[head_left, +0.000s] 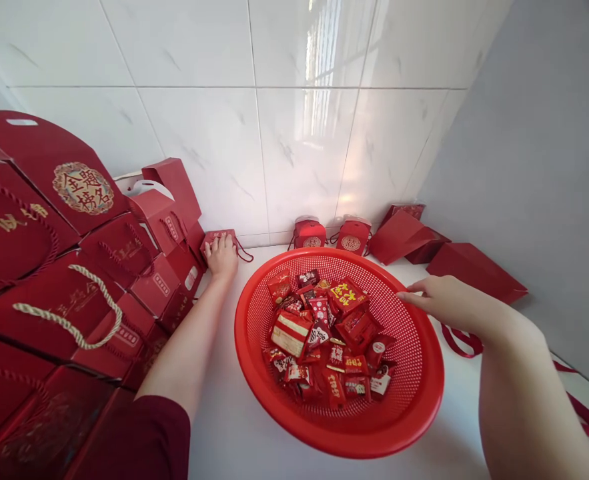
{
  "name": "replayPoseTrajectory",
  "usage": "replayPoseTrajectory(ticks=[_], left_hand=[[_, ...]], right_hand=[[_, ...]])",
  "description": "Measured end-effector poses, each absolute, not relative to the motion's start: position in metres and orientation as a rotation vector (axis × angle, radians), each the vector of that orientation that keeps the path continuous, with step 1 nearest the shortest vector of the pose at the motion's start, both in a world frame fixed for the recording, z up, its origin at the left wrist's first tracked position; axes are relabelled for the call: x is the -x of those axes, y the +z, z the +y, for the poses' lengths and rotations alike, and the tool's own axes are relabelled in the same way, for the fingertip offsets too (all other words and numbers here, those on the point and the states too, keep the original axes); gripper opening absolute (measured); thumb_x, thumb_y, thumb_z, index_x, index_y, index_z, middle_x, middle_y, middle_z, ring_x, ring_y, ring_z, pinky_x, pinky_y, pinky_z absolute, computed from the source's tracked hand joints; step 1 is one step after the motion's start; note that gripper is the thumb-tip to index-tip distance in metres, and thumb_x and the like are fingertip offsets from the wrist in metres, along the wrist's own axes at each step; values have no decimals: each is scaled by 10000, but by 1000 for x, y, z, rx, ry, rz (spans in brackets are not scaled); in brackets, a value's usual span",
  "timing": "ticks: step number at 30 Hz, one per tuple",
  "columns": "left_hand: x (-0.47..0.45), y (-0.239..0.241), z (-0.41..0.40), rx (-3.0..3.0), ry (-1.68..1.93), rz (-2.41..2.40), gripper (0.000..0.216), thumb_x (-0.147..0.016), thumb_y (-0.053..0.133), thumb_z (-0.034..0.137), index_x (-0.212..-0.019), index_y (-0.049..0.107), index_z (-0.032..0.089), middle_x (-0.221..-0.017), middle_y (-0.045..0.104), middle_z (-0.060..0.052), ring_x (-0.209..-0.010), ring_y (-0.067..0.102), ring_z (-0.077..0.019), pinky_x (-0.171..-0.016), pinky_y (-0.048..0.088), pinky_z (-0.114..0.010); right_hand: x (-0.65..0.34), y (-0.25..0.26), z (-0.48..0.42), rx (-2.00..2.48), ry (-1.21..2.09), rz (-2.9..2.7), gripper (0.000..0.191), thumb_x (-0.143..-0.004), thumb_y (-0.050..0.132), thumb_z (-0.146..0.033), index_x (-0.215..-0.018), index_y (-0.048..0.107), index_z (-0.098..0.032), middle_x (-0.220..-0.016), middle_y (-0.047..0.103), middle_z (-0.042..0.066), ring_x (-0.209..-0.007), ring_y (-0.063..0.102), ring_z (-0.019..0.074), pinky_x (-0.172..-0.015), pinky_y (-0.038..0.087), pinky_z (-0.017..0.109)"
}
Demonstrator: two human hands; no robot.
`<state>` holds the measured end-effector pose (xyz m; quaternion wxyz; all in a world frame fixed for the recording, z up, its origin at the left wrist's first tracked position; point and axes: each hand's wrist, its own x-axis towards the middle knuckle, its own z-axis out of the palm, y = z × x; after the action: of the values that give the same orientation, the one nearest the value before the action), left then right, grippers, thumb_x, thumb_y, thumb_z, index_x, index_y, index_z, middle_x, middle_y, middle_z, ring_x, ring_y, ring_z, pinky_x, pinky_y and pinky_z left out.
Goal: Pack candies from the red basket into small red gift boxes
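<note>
My left hand (221, 255) lies over a small red gift box (213, 235) with a dark cord handle, close to the tiled wall. Its fingers are spread across the box. On the right, my right hand (441, 301) hovers by the right rim of a red plastic basket (259, 400), fingers stretched out toward the left and nothing seen in them. Inside the basket is a heap of wrapped sweets (319, 330), mostly in red packets. Among them are a cream-and-red cake-like packet (291, 333) and a red packet with yellow characters (347, 295).
Red gift boxes (84, 240) with rope handles are stacked along the left. Two small red boxes (310, 233) stand against the tiled wall behind the basket. Folded red boxes (477, 270) lie at the right by the grey wall, with a dark red ribbon (461, 341) nearby.
</note>
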<state>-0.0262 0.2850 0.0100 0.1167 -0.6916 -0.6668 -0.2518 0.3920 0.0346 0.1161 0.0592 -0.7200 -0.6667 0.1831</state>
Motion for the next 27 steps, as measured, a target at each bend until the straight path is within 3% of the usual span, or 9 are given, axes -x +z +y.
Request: replayPoseTrajectory(ticks=[4, 10, 13, 16, 19, 22, 25, 27], left_hand=[[27, 15, 285, 2048, -750, -1969, 513, -972, 302, 228, -1439, 423, 57, -1531, 410, -177, -1459, 279, -285, -1219, 25, -500], [31, 28, 282, 2146, -754, -2039, 524, -926, 407, 214, -1431, 435, 76, -1544, 395, -159, -1470, 266, -288, -1220, 46, -507], [32, 42, 280, 2230, -803, -2080, 541, -859, 498, 172, -1395, 478, 99, -1531, 421, -147, -1462, 287, -297, -1217, 88, -522], [32, 64, 272, 2330, -921, -2085, 549, -820, 548, 175, -1362, 506, 108, -1553, 390, -130, -1478, 255, -291, -1221, 139, -503], [35, 91, 252, 2458, -1090, -2054, 524, -904, 468, 267, -1404, 453, 111, -1545, 404, -130, -1433, 363, -239, -1183, 301, -404], [42, 118, 215, 2656, -1192, -2018, 507, -980, 334, 429, -1397, 466, 172, -1399, 584, -108, -1253, 581, -200, -1052, 470, -350], [47, 138, 176, 3016, -1212, -2085, 555, -913, 467, 570, -1332, 555, 216, -1301, 658, -109, -1175, 641, -234, -1017, 499, -366], [45, 144, 156, 3102, -996, -2151, 579, -859, 551, 597, -1329, 569, 259, -1309, 657, -81, -1190, 630, -244, -1023, 491, -356]], right_hand=[[-391, 117, 30, 2249, 687, -1952, 602, -879, 410, -660, -972, 730, -159, -758, 706, 133, -630, 658, 266, -592, 502, 389], [-378, 120, 24, 2256, 573, -2041, 632, -889, 364, -677, -1061, 701, -170, -812, 704, 129, -702, 664, 289, -592, 484, 377], [-365, 126, 18, 2203, 547, -2110, 631, -906, 354, -646, -1244, 618, -184, -863, 711, 117, -769, 678, 291, -611, 477, 360], [-354, 133, 13, 2032, 760, -2195, 662, -913, 372, -632, -1414, 478, -213, -774, 709, 72, -711, 683, 252, -601, 470, 328], [-348, 136, 12, 1797, 1022, -2297, 646, -905, 408, -642, -1426, 470, -264, -704, 704, 27, -716, 684, 224, -626, 477, 303], [-346, 135, 15, 1703, 1067, -2347, 621, -901, 424, -651, -1399, 501, -289, -713, 705, 21, -732, 680, 220, -629, 477, 298], [-347, 132, 18, 1714, 1003, -2369, 593, -913, 420, -632, -1378, 522, -278, -762, 710, 32, -721, 679, 219, -640, 480, 308], [-350, 131, 17, 1717, 960, -2393, 572, -919, 420, -626, -1366, 531, -288, -841, 722, 40, -737, 681, 220, -654, 486, 314]])
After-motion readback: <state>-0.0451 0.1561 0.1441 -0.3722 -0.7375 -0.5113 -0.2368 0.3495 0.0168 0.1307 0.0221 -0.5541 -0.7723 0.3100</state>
